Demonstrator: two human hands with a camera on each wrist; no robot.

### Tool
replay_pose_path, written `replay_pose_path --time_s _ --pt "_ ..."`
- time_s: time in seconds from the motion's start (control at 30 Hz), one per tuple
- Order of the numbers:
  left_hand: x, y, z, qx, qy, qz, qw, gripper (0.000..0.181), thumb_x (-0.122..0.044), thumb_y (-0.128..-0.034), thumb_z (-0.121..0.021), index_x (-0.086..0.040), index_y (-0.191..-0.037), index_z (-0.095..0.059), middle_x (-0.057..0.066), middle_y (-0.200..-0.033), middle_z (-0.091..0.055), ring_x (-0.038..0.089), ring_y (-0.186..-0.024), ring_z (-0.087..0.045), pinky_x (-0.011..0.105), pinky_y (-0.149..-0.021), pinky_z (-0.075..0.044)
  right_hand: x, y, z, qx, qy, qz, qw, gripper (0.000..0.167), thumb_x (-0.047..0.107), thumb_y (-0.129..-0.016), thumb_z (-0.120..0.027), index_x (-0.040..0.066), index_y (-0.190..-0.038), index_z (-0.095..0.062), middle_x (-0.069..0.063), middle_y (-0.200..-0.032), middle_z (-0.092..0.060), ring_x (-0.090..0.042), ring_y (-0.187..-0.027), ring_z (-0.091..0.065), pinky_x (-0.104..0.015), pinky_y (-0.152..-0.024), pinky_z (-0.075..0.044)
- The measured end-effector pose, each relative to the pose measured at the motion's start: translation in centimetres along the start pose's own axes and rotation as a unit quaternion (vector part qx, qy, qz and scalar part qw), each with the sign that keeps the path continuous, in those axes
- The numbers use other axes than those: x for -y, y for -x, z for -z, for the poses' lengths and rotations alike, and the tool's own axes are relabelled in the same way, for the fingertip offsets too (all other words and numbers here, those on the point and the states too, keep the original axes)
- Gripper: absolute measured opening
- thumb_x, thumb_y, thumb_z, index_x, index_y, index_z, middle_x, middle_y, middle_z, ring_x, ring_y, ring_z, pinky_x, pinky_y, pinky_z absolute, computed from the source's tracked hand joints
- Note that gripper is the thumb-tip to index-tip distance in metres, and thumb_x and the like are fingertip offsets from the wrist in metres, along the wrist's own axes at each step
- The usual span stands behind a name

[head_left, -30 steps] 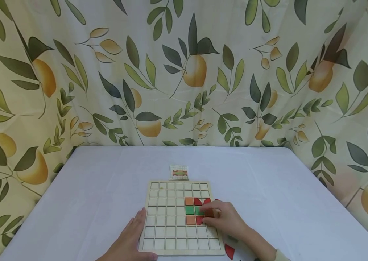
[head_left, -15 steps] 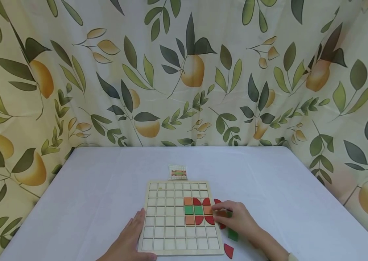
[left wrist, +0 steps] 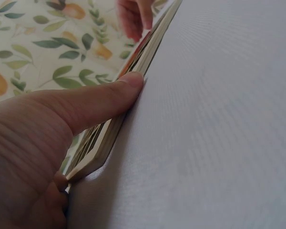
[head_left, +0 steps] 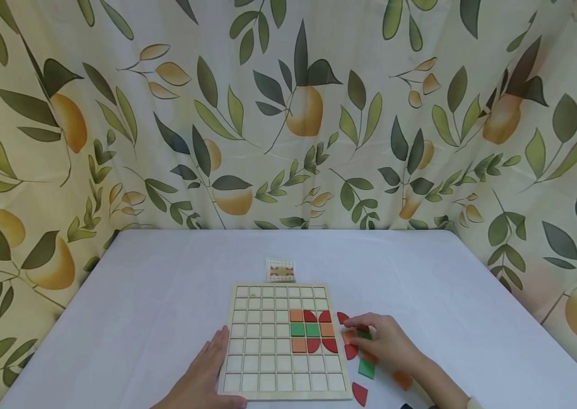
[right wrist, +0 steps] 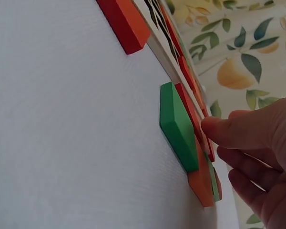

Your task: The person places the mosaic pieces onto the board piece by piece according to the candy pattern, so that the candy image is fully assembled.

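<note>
A wooden grid board (head_left: pixel 260 363) lies on the table. My left hand (head_left: pixel 201 369) rests against its near left corner, fingers along the left side. In the left wrist view the thumb (left wrist: pixel 102 100) presses the board's edge (left wrist: pixel 155 43). Orange squares (head_left: pixel 327 329), green squares (head_left: pixel 297 329) and red quarter-circle tiles (head_left: pixel 329 345) fill cells right of centre. My right hand (head_left: pixel 387 341) is over the loose tiles beside the board, thumb and index finger apart around an orange tile (head_left: pixel 348 338). In the right wrist view the thumb (right wrist: pixel 219 129) is close to tiles, including a green one (right wrist: pixel 178 126).
A small pattern card (head_left: pixel 280 271) lies beyond the board's far edge. Loose tiles lie to the right: a green one (head_left: pixel 366 368), an orange one (head_left: pixel 402 380) and a red one (head_left: pixel 360 393). A leaf-and-fruit-patterned curtain (head_left: pixel 278 113) hangs behind and around the table.
My right hand has moved right, off the board to the loose tiles, uncovering an orange square and red quarter-circles in the grid. My left hand stays at the corner.
</note>
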State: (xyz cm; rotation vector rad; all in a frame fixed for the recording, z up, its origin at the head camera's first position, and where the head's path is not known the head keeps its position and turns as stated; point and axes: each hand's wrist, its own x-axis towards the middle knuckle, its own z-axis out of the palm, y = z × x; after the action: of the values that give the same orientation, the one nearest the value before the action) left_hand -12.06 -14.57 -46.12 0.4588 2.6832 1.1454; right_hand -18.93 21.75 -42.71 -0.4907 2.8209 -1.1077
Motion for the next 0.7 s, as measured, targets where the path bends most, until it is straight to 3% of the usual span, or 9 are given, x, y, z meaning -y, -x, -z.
replay_pose_path --time_s 0.3,0.53,0.7 --pt "0.21 -0.18 -0.03 -0.002 -0.014 -0.017 0.9997 0.13 -0.066 -0.059 -0.071 0.005 -0.144 -0.004 0.021 -0.15 -0.009 0.035 -0.137 -0.006 0.001 -0.091 0.013 -0.4 -0.47 0.02 0.02 0.003 0.012 0.9997 0.023 0.019 -0.077 -0.075 0.015 -0.1 -0.072 0.008 -0.095 -0.066 -0.016 -0.091 -0.057 -0.04 -0.083 -0.05" --pt "0.23 -0.18 -0.04 -0.001 -0.017 -0.011 0.9998 0.129 -0.066 -0.0594 -0.071 0.004 -0.145 -0.003 0.019 -0.151 -0.009 0.033 -0.137 -0.005 0.001 -0.091 0.013 -0.62 -0.69 0.07 0.018 0.0 0.009 0.9998 0.022 0.02 -0.077 -0.075 0.015 -0.098 -0.072 0.006 -0.096 -0.066 -0.015 -0.09 -0.057 -0.046 -0.086 -0.047" --pt "0.31 -0.12 0.03 -0.005 -0.015 -0.018 0.9997 0.128 -0.064 -0.0601 -0.072 0.004 -0.145 -0.003 0.02 -0.15 -0.01 0.034 -0.137 -0.006 0.0 -0.091 0.013 -0.6 -0.8 -0.05 0.014 0.004 0.004 0.9999 0.022 0.019 -0.076 -0.075 0.014 -0.098 -0.072 0.008 -0.095 -0.065 -0.014 -0.089 -0.056 -0.043 -0.085 -0.048"
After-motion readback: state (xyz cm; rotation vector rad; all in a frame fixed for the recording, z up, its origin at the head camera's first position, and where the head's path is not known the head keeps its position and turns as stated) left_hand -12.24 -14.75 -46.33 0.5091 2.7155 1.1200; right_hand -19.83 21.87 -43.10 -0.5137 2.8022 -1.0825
